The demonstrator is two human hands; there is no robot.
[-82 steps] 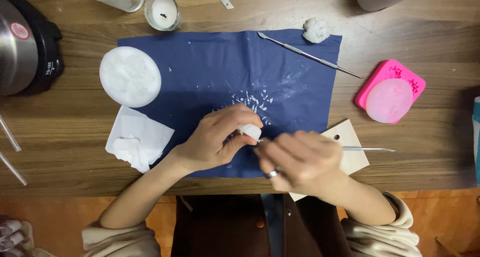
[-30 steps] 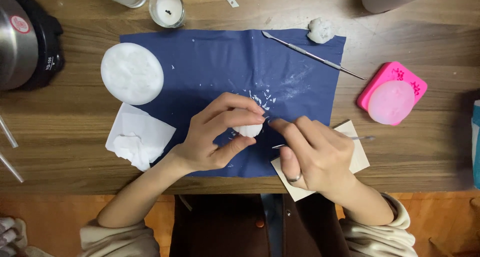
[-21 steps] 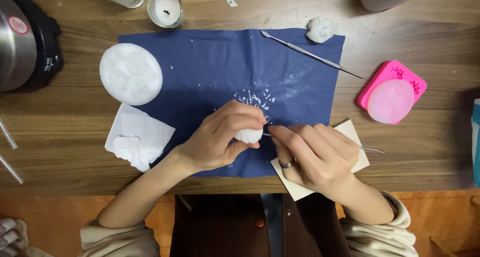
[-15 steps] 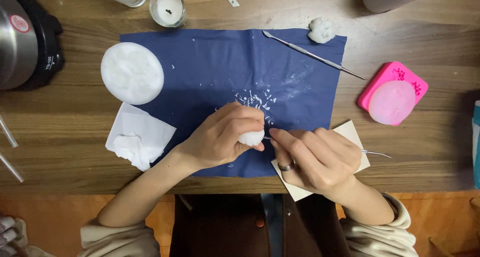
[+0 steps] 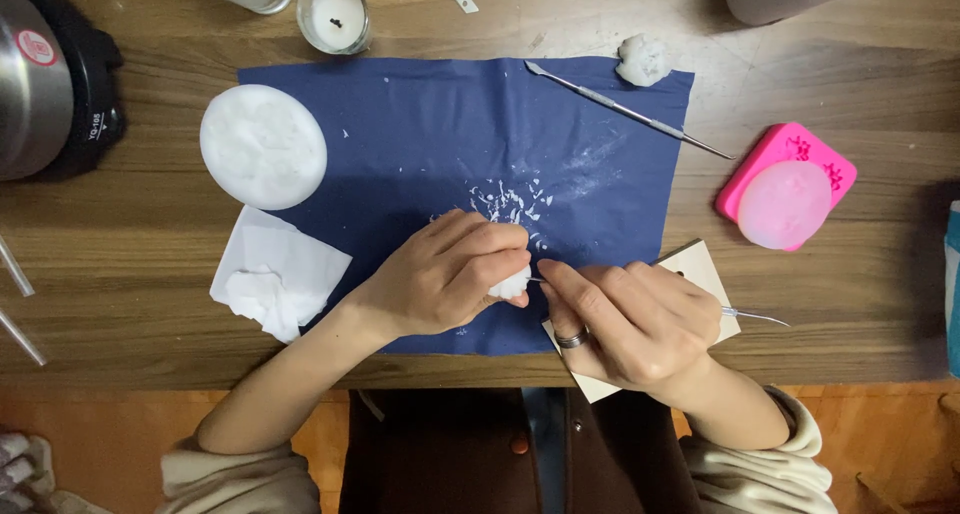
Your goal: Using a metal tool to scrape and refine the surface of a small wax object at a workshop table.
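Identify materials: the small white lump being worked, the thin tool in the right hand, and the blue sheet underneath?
Small white lump in the left hand: looks like soft clay or wax, matte; white flakes lie shaved off nearby. Thin tool in the right hand: likely metal, given its slim silvery shine. Dark blue sheet: probably paper or thin card, flat and matte with crisp edges.

The left hand (image 5: 440,279) lies palm down with its fingers curled inward, the fingertips pinched together at its right edge, and its bare forearm runs back and down to a pushed-up pale sleeve. The right hand (image 5: 635,319) sits just beside it, knuckles up, fingers bent and closed in a pen-like grip with the fingertips pointing toward the left hand, a ring on one finger. Both wrists are low and angled inward.
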